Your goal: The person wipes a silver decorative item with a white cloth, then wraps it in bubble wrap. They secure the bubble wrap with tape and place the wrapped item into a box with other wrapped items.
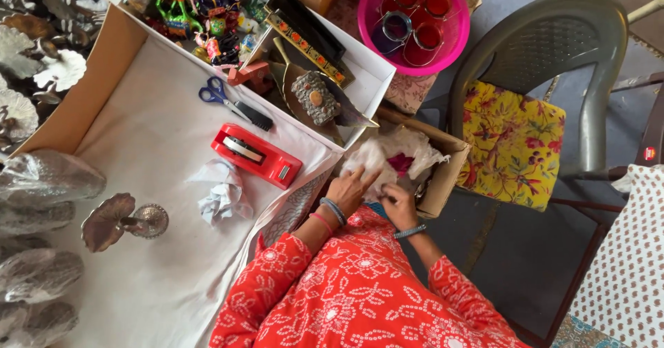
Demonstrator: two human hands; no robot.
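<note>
Pressing open fingers into white paper in one cardboard box, two hands, left hand and right hand.

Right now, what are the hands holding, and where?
Both the left hand and right hand are on the white tissue paper at its near edge in the cardboard box; a firm grip cannot be told.

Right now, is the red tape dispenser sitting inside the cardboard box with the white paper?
No, the red tape dispenser lies on the white sheet on the table, left of the cardboard box.
</note>
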